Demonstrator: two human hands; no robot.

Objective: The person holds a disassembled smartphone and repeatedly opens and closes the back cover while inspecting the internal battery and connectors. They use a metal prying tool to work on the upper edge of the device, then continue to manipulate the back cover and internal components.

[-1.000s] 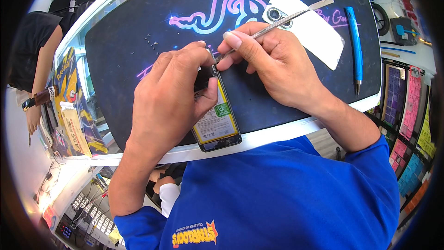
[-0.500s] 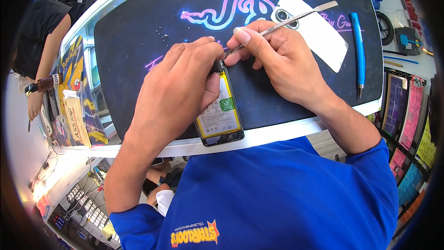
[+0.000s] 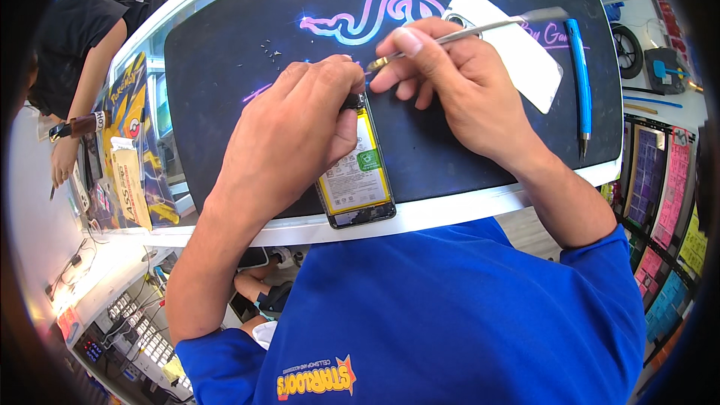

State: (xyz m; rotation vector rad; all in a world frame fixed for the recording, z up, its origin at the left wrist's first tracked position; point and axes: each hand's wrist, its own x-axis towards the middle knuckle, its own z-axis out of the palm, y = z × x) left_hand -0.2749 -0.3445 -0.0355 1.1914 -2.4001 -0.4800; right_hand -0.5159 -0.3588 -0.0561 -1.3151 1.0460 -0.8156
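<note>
An opened smartphone (image 3: 364, 219) lies at the mat's near edge, its battery (image 3: 356, 186) showing white with a yellow border and a green label. My left hand (image 3: 285, 131) closes around the phone's far end, hiding most of that part. Pinched between thumb and fingers of my right hand (image 3: 472, 94) is a thin metal pry tool (image 3: 510, 22) with a flat, wide blade at its outer end. Its other tip, which looks golden, is just off the phone's far end, by my left fingertips. Beyond my right hand rests a white phone back cover (image 3: 521, 64) with round camera openings.
A blue screwdriver (image 3: 581, 82) lies at the right of the black mat (image 3: 465, 165). Several tiny screws (image 3: 274, 52) are scattered beyond my left hand. At the left stands a yellow-and-blue printed package (image 3: 154, 172). Another person's arm (image 3: 96, 79) is at the far left.
My right hand has shifted slightly right and away from the phone, lifting the tool's tip clear of it. My left hand keeps its hold. The whole view has moved slightly.
</note>
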